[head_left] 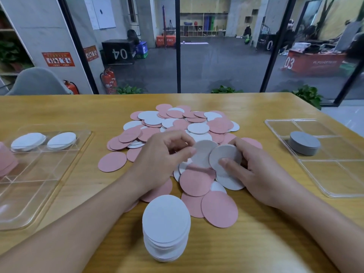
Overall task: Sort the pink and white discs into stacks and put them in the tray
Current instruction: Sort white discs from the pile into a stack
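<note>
The head view, the only one here, shows the sorting partly done. In the middle of the frame a loose pile of discs (pixel 177 131), pink and white mixed and overlapping, spreads over the wooden table (pixel 256 243); this is the bulk of what is left.

Just below the pile's centre, the left hand (pixel 163 154) has its fingers curled and pinches the edge of a single white disc (pixel 202 152). The right hand (pixel 254 170) is closed around a small tilted stack of white discs (pixel 224 154), thumb pressed on its face. The two sit close together, so I judge the single disc is being added to that stack.

At the lower centre a taller white stack (pixel 166 227) stands on the table, finished or nearly so but not yet in a tray.

At the left of the frame a clear divided tray (pixel 45 196) holds two white stacks (pixel 42 141) in its far compartments, and a pink stack (pixel 6 160) shows at the left edge, partly cut off. Most compartments are bare.

At the right another clear tray (pixel 334 174) holds one grey stack (pixel 304 142).

Pink sorting looks hardly begun.
</note>
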Available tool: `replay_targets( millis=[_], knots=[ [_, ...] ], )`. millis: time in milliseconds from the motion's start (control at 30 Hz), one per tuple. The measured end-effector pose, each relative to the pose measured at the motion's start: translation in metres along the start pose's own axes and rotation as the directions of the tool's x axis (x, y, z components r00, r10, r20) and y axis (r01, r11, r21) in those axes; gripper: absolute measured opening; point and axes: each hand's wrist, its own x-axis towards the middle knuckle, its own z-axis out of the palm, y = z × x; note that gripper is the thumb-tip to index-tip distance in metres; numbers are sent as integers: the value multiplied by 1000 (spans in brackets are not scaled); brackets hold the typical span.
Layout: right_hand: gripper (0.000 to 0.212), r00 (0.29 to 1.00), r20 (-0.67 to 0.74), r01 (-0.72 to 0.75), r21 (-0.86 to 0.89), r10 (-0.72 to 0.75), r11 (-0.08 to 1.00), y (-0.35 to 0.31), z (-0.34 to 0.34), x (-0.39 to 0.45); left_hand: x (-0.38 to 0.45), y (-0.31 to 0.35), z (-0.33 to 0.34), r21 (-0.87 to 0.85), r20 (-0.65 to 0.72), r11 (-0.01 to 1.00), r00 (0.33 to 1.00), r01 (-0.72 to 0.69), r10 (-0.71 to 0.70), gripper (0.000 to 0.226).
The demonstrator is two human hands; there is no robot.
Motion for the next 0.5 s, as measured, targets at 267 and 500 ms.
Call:
replay_targets(
  millis=[267,500],
  knots=[
    [6,995,70,72,-23,-70,997,1,6,0,1,-7,4,217,126,974,991,-63,36,31],
    [11,997,31,73,-83,-70,994,2,4,0,7,-25,-5,561,227,820,974,-115,-18,34]
  ],
)
